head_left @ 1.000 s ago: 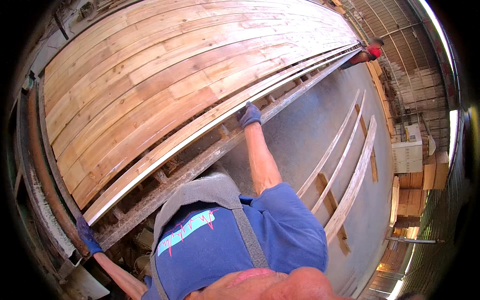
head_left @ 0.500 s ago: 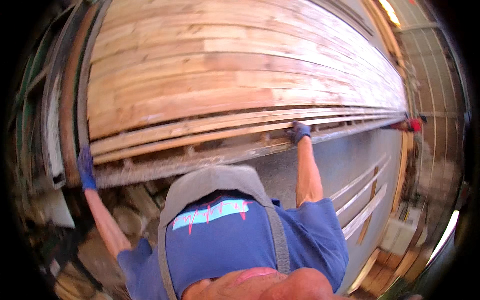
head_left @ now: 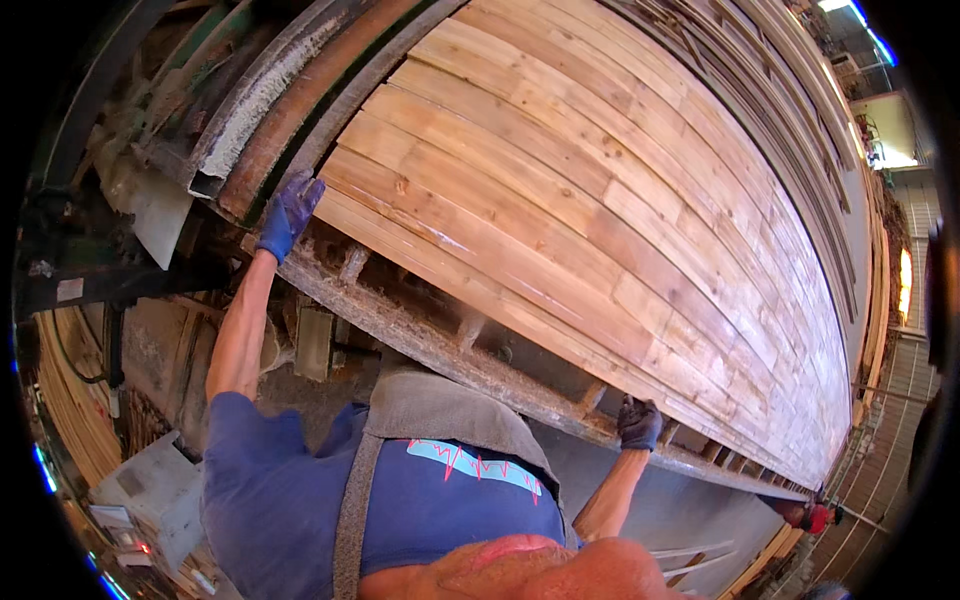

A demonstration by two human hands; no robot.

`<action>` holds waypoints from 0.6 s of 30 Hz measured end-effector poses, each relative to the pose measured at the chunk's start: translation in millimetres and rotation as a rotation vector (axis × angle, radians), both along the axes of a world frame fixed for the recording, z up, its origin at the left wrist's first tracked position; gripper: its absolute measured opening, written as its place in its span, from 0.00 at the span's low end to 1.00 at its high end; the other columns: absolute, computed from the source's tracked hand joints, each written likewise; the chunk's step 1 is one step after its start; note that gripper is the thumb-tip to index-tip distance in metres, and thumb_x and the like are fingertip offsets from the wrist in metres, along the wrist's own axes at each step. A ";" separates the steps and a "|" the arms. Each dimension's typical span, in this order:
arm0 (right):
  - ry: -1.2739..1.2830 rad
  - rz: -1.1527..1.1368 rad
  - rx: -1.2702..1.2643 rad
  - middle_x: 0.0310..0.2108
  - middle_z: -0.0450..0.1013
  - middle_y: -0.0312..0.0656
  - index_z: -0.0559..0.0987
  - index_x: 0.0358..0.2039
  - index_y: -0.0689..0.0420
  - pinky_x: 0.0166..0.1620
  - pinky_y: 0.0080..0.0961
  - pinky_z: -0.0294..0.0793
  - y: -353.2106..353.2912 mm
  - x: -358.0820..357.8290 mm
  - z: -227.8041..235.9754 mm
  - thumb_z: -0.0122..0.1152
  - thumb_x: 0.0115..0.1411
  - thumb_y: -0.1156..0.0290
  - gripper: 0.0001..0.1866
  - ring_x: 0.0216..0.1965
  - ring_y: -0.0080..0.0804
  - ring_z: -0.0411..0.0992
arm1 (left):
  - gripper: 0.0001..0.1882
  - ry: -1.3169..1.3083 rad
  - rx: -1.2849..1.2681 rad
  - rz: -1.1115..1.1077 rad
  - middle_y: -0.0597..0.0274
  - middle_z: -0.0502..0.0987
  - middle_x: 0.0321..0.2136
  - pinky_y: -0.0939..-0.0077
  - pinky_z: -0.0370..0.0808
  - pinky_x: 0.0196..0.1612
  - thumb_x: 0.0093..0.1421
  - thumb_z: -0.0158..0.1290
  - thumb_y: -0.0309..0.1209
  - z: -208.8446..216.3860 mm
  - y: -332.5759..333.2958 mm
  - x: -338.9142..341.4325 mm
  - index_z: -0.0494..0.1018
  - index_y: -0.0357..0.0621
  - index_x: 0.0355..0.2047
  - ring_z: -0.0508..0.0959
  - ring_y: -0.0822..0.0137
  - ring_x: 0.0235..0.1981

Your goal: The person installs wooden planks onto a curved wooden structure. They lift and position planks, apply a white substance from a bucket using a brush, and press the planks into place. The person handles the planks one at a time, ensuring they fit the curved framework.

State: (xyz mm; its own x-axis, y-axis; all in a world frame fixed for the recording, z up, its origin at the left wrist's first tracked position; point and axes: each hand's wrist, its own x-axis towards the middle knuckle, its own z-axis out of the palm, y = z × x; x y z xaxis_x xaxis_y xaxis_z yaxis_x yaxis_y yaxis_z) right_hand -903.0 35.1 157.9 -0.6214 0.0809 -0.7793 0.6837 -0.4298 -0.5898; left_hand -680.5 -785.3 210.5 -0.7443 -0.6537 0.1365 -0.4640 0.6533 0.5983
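A wide panel of long, light wooden strips [head_left: 560, 190] lies side by side on a rack, with a wet-looking sheen in places. My left hand [head_left: 290, 212], in a blue-purple glove, touches the left ends of the nearest strips with its fingers stretched out. At the near edge, my right hand [head_left: 638, 422] in a dark glove has its fingers curled against the front wooden strip [head_left: 480, 305]; its fingertips are partly hidden. Between the panel and me runs the rack's crusted front rail [head_left: 400, 325], joined to short crosspieces.
Metal bars [head_left: 270, 130] border the panel's left end. At the far right end, another person's red-gloved hand [head_left: 818, 517] is by the rail. More long strips [head_left: 790, 110] lie beyond the panel. A grey metal box [head_left: 150, 490] stands at the lower left.
The nearest strips, which had dark gaps between them, now lie close against the panel. Both my hands have moved with the strips' edge, and the view has turned.
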 end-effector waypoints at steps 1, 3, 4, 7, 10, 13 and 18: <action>0.073 0.039 -0.015 0.39 0.77 0.47 0.74 0.45 0.53 0.29 0.33 0.79 -22.3 6.1 5.8 0.45 0.63 0.57 0.17 0.37 0.47 0.77 | 0.23 -0.018 -0.020 0.025 0.49 0.75 0.50 0.69 0.70 0.55 0.62 0.55 0.39 -2.6 -0.1 0.9 0.71 0.34 0.50 0.74 0.58 0.52; 0.035 -0.053 0.015 0.41 0.77 0.45 0.74 0.44 0.52 0.27 0.35 0.79 -40.3 12.4 20.8 0.46 0.63 0.56 0.17 0.37 0.46 0.76 | 0.23 0.134 0.207 0.108 0.48 0.75 0.50 0.69 0.69 0.56 0.61 0.55 0.40 -18.0 2.3 -6.8 0.71 0.35 0.50 0.74 0.57 0.52; 0.023 -0.064 0.028 0.41 0.77 0.44 0.74 0.44 0.51 0.26 0.34 0.79 -38.1 13.5 22.8 0.47 0.62 0.55 0.17 0.38 0.45 0.76 | 0.24 0.210 0.320 0.158 0.48 0.75 0.50 0.69 0.68 0.56 0.61 0.55 0.41 -26.8 2.5 -5.9 0.71 0.35 0.51 0.74 0.56 0.52; 0.031 -0.012 0.135 0.38 0.75 0.43 0.72 0.45 0.53 0.26 0.32 0.75 -46.6 12.8 23.8 0.46 0.63 0.51 0.20 0.35 0.44 0.74 | 0.19 0.034 -0.113 -0.034 0.52 0.72 0.53 0.68 0.66 0.59 0.65 0.48 0.35 -27.0 -10.6 9.5 0.71 0.43 0.53 0.71 0.57 0.56; 0.094 -0.088 0.212 0.37 0.76 0.42 0.73 0.45 0.51 0.30 0.33 0.73 -61.3 18.4 23.6 0.46 0.63 0.49 0.21 0.34 0.42 0.74 | 0.19 -0.122 -0.209 -0.023 0.56 0.71 0.55 0.67 0.66 0.59 0.66 0.41 0.31 -0.6 7.1 -5.6 0.69 0.49 0.56 0.69 0.59 0.58; 0.049 -0.075 0.237 0.37 0.77 0.42 0.74 0.45 0.51 0.30 0.30 0.73 -50.7 12.5 6.6 0.45 0.64 0.49 0.21 0.34 0.41 0.74 | 0.24 -0.025 0.032 0.018 0.51 0.71 0.54 0.67 0.67 0.59 0.63 0.50 0.39 1.8 2.2 4.7 0.67 0.45 0.57 0.70 0.56 0.56; 0.137 0.070 0.033 0.38 0.77 0.41 0.73 0.45 0.53 0.29 0.29 0.75 -46.3 15.0 21.6 0.41 0.67 0.49 0.22 0.33 0.39 0.75 | 0.35 0.100 -0.256 0.045 0.45 0.70 0.54 0.63 0.66 0.59 0.57 0.55 0.52 48.8 97.2 -21.6 0.65 0.43 0.58 0.69 0.48 0.56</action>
State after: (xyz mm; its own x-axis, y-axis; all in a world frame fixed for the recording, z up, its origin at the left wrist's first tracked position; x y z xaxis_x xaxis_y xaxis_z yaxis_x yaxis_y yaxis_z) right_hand -888.1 -11.3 179.5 -0.7268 0.0575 -0.6844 0.6236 -0.3626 -0.6926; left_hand -702.1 -688.2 259.3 -0.6898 -0.6208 0.3726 -0.4430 0.7689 0.4610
